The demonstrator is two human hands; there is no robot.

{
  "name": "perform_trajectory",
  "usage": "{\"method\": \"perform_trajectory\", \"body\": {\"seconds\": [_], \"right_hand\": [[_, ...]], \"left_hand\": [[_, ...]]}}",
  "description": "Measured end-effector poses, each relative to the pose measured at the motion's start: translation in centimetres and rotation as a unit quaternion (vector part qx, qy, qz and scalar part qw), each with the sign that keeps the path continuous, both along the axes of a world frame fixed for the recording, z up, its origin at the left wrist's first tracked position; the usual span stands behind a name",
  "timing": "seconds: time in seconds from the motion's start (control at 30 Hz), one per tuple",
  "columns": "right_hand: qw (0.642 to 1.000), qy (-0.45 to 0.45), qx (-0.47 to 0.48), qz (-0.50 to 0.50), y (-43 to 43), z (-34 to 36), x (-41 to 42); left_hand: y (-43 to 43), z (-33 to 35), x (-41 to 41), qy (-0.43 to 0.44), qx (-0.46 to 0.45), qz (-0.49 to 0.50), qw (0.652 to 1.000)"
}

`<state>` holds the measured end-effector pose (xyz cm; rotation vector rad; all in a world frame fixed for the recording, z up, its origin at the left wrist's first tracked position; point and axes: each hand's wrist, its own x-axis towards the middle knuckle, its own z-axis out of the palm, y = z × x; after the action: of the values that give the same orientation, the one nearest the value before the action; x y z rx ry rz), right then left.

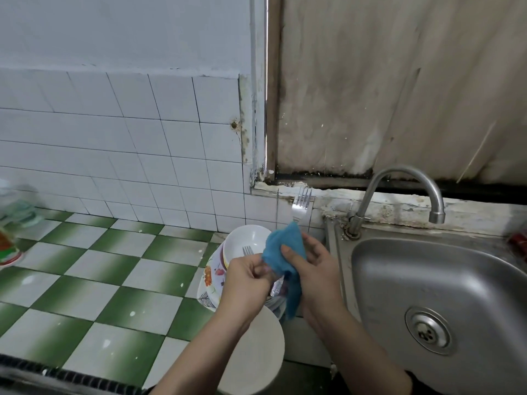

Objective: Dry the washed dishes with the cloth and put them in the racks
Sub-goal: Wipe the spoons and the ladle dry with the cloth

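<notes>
The cloth, qty 1, wraps the handle of fork no. 1, tines up, betw. both hands near the countertop's right edge beside the sink. R hand grips the cloth w/ thumb on top; L hand pinches its lower-left edge w/ curled fingers. Forks: 2. Fork no. 2 lies in the white bowl, qty 1, atop stacked floral plates (count unclear) just behind L hand; white plate, qty 1, lies at the front edge.

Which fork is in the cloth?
The upper fork, tines up, sticking out of the cloth; the lower fork shows bare by the bowl.
</notes>
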<state>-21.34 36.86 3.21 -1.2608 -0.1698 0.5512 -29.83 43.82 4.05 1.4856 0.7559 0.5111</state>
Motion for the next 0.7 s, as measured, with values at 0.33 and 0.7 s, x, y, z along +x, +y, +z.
{"method": "perform_trajectory", "body": {"seconds": [0.33,0.7], "right_hand": [[0.996,-0.005,0.039,0.082,1.4,2.5,0.0],[0.987,-0.079,-0.011,0.137,1.3,3.5,-0.5]], "left_hand": [[1.6,2.2,-1.2,-0.033,0.015,0.035,0.999],[5.8,5.4,-1.5,-0.068,0.007,0.053,0.996]]}}
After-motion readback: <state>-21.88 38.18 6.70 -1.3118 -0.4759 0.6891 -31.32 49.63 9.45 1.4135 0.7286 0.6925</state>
